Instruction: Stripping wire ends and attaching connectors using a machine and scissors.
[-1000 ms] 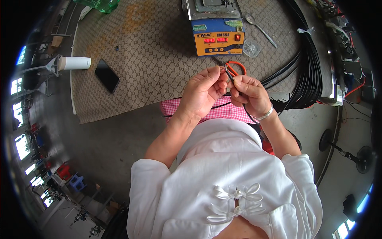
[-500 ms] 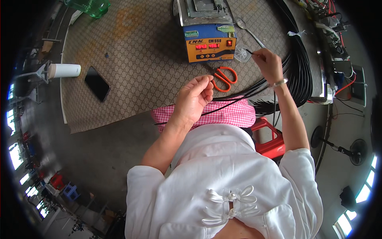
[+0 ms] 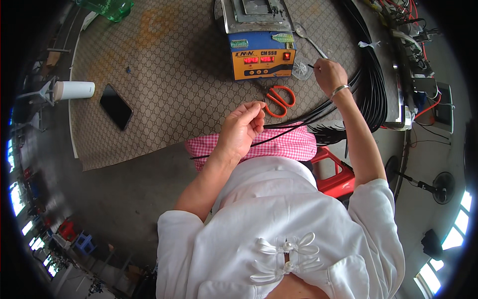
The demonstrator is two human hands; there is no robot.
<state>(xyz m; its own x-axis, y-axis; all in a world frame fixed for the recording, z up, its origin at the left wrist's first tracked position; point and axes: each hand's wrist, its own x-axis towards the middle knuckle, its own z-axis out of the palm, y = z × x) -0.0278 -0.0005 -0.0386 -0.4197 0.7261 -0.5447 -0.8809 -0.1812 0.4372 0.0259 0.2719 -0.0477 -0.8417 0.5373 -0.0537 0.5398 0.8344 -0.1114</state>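
My right hand [image 3: 330, 77] is closed on a thin black cable; its dark tip [image 3: 310, 66] pokes out from the fingers toward a small clear dish [image 3: 301, 69] with bits in it. Nearer to me, my left hand [image 3: 242, 128] is in a pinch, and whatever its fingertips hold is hidden or too small to name. Orange-handled scissors [image 3: 280, 101] lie just beyond the left fingertips. Behind them stands a blue and orange solder pot [image 3: 262, 62] with a lit red display. Black cables [image 3: 298, 119] run between my hands, over a pink checked cloth [image 3: 279, 145].
A thick bundle of black cables [image 3: 377, 94], tied with a white strip, hangs along the table's right side. A spoon [image 3: 309, 41] lies beside the pot. On the left are a phone [image 3: 116, 107], a white cup [image 3: 74, 90] and a green bottle [image 3: 110, 9]. A red stool [image 3: 334, 174] stands below.
My right hand has turned at the wrist, showing more of its back, with the cable tip still by the dish. The left hand keeps its pinch. The whole view has shifted slightly.
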